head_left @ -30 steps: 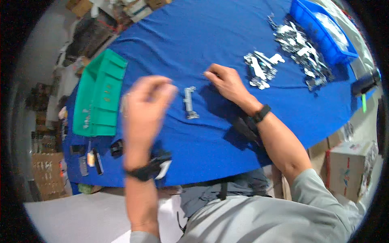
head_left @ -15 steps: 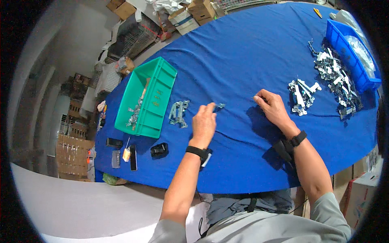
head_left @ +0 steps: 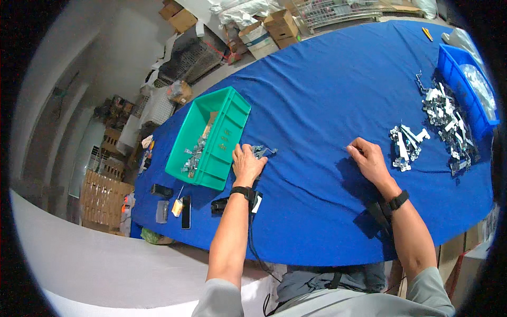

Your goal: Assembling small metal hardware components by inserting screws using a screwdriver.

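My left hand (head_left: 247, 165) lies over a small group of grey metal bracket-like parts (head_left: 259, 150), its fingers spread. The hand covers part of that group, which sits just right of a green plastic crate (head_left: 211, 164). More small metal parts (head_left: 195, 156) lie inside the crate. To the right, my right hand (head_left: 372, 165) hovers above the blue cloth, thumb and forefinger bent together in a pinch. Whatever may be between those fingertips is too small to make out. Right of this hand rests a small heap of white and metal parts (head_left: 405, 145).
A larger heap of similar parts (head_left: 448, 124) lies beside a blue bin (head_left: 470, 100) holding clear plastic bags. Near the crate are a black phone-like slab (head_left: 186, 212), a yellow-and-white item (head_left: 177, 208) and a black object (head_left: 218, 205). A yellow cutter (head_left: 427, 34) lies at the far edge.
My left hand has moved left, from beside a single part on the cloth to the group next to the crate. My right hand keeps its pinch. The whole view has shifted slightly.
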`<state>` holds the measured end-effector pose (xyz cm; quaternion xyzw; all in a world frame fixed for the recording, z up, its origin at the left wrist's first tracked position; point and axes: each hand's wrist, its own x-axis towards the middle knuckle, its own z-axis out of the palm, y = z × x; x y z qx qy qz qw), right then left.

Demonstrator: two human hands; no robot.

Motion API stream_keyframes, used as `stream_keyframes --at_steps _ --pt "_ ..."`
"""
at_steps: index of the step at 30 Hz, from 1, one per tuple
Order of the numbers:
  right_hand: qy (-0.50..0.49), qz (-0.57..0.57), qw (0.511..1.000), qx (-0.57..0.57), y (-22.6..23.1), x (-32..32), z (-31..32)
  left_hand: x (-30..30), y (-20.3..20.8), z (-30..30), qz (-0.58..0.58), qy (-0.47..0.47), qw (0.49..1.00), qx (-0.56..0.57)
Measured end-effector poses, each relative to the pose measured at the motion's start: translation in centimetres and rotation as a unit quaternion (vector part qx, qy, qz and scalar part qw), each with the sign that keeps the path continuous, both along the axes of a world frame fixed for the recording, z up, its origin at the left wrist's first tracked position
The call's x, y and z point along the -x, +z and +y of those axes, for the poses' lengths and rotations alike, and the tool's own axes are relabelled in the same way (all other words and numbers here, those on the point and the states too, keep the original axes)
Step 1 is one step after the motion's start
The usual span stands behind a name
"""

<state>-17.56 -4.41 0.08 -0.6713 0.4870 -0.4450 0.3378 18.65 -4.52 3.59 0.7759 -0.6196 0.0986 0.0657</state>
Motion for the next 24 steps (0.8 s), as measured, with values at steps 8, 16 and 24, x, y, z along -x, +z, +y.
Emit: stream_keyframes --at_steps 8,16,24 --pt "0.008 -0.021 1.0 -0.007 0.3 -0.2 0.2 -4.4 -0.6 -1.2 0.102 0.02 0.99 -0.099" --pt "-0.012 -0.006 0.999 -0.03 0.0 0.6 0.3 -2.5 6.5 -1.0 0.238 -0.095 0.967 -0.019" --pt "0.009 -0.013 0.999 -0.034 1.1 -0.5 0.3 -13.6 16.5 -1.8 0.067 0.015 0.987 0.146"
